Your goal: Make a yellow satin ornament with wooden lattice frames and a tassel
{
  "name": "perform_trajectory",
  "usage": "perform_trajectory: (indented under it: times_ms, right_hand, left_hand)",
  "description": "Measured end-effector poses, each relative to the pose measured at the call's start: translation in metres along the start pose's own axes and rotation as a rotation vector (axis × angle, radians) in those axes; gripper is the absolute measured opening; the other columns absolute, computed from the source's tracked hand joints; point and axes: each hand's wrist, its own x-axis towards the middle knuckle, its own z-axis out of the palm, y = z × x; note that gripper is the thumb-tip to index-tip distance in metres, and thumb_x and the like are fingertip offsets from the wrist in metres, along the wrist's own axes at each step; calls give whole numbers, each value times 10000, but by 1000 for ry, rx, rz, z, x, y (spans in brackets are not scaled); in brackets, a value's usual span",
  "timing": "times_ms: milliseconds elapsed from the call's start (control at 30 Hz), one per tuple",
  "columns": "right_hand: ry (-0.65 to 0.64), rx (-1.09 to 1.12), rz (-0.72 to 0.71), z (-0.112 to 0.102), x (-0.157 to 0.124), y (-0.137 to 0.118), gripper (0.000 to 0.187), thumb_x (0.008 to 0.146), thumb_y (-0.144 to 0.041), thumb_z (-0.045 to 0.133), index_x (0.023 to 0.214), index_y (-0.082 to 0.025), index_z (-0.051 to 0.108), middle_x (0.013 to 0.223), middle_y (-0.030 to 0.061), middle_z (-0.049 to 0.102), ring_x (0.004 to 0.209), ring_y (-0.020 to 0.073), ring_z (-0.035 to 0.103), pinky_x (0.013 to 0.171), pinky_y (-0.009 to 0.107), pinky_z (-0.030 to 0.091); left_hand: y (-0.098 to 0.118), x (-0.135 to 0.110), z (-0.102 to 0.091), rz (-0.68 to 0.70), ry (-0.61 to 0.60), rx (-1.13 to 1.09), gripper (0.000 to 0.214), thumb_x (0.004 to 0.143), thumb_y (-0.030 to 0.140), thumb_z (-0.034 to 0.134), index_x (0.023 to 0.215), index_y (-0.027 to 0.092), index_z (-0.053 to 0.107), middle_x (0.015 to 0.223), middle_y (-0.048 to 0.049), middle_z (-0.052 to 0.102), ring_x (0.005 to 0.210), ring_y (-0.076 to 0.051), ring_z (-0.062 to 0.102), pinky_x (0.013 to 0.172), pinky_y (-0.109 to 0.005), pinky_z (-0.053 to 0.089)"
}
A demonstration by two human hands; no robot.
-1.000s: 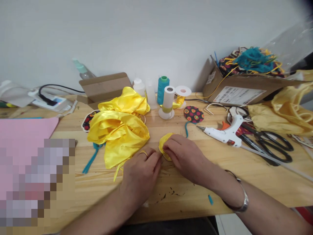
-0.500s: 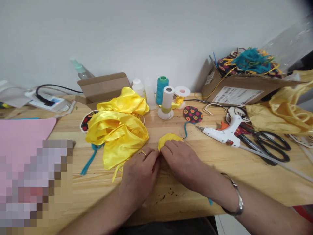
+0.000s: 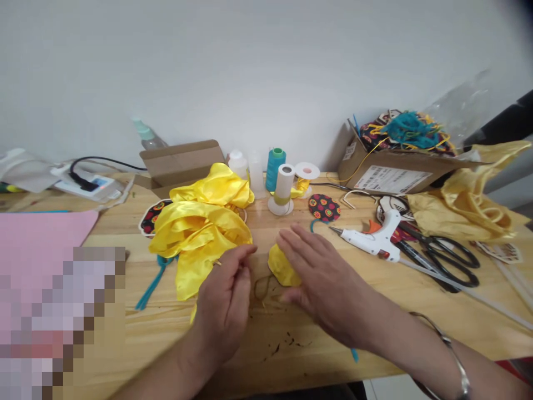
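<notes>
A small rounded piece of yellow fabric (image 3: 282,266) lies on the wooden table in front of me. My right hand (image 3: 318,275) rests over its right side, fingers stretched out and thumb apart, covering part of it. Just left of it, my left hand (image 3: 222,303) has its fingers curled in; what they hold, if anything, is hidden. Between the two hands a thin olive-brown thread (image 3: 261,289) lies in a loop. Left of that, a heap of shiny yellow satin (image 3: 204,228) sits behind my left hand, with a teal cord (image 3: 152,283) beside it.
Beyond my right hand lie a white glue gun (image 3: 375,236), black scissors (image 3: 452,258) and a round patterned patch (image 3: 323,208). Thread spools (image 3: 284,186) and bottles stand along the wall. A cardboard box (image 3: 387,166) holds yarn and fabric. Pink sheets (image 3: 41,233) are at the left.
My hands have moved apart; the left has drawn away from the small yellow piece, and the right has straightened its fingers over it. The thread loop now shows. The view has shifted slightly.
</notes>
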Motion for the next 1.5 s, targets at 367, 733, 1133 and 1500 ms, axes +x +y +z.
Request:
perform_trajectory:
  times_ms: [367, 733, 1133, 1500]
  right_hand:
    - [-212, -21, -109, 27, -15, -9, 985, 792, -766, 211, 1431, -16, 243, 1507, 177, 218, 1417, 289, 87, 1124, 572, 89]
    - [-252, 56, -75, 22, -14, -10, 981, 783, -762, 273, 1453, -51, 193, 1516, 181, 191, 1415, 298, 97, 1111, 594, 103]
    - [-205, -29, -11, 20, -22, 24, 944, 797, -729, 348, 1446, -55, 217, 1514, 189, 190, 1411, 306, 122, 1109, 603, 53]
    - [-241, 1, -5, 16, -22, 25, 976, 792, -751, 305, 1452, -42, 184, 1519, 188, 173, 1415, 302, 96, 1118, 587, 49]
  left_hand:
    - [2, -1, -2, -42, 60, -138, 271, 905, 219, 430, 1151, 247, 541, 1032, -19, 591, 955, -148, 555, 845, -283, 464]
    - [-1, -2, 0, 28, 23, -51, 297, 896, 225, 448, 1185, 236, 515, 1119, -45, 592, 960, -172, 565, 827, -311, 482]
    - [-1, 0, 10, 498, -56, 349, 149, 790, 137, 606, 911, 186, 679, 1097, -63, 692, 1111, -326, 447, 886, -504, 428]
    - [2, 2, 11, 475, -48, 378, 96, 793, 148, 612, 857, 201, 661, 926, -19, 727, 1002, -296, 499, 855, -479, 404]
